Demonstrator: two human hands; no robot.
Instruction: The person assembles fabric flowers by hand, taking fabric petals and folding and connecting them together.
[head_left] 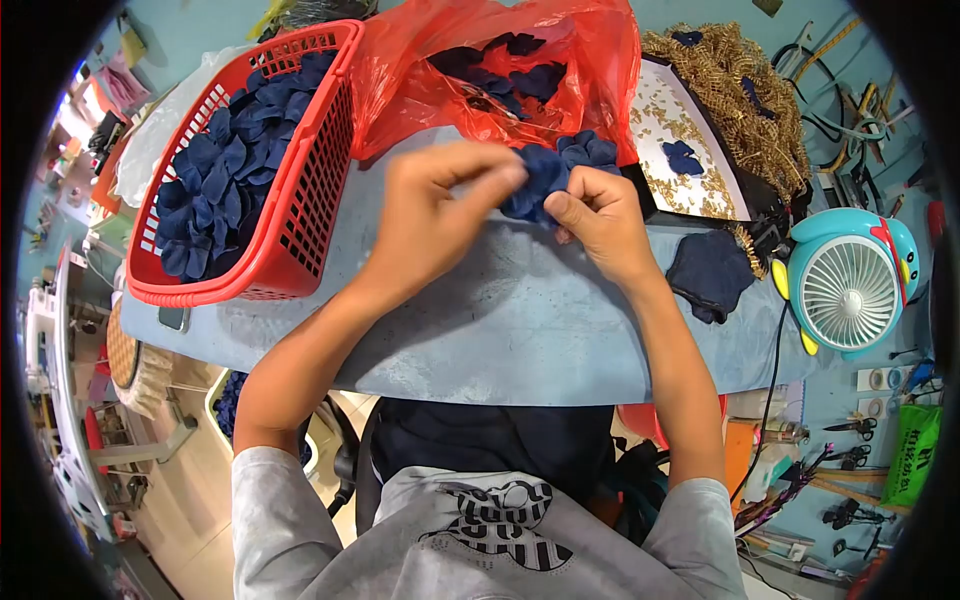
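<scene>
A navy blue fabric flower (538, 178) is held above the table between my hands. My right hand (603, 215) pinches its right edge between thumb and bent fingers. At the flower's left side is my left hand (440, 205), slightly blurred, with thumb and fingers drawn together. Whatever is in that pinch is too small or too smeared to make out. Just behind the right hand, another navy fabric flower (588, 150) lies at the mouth of a red plastic bag (400, 80), which has more navy pieces inside.
A red basket (290, 240) full of navy petals stands at left. On the right are a shallow box (660, 110) with gold bits, gold beaded trim (740, 80), a dark cloth pad (712, 275) and a turquoise fan (850, 280). A black cable (775, 370) crosses the table's right edge.
</scene>
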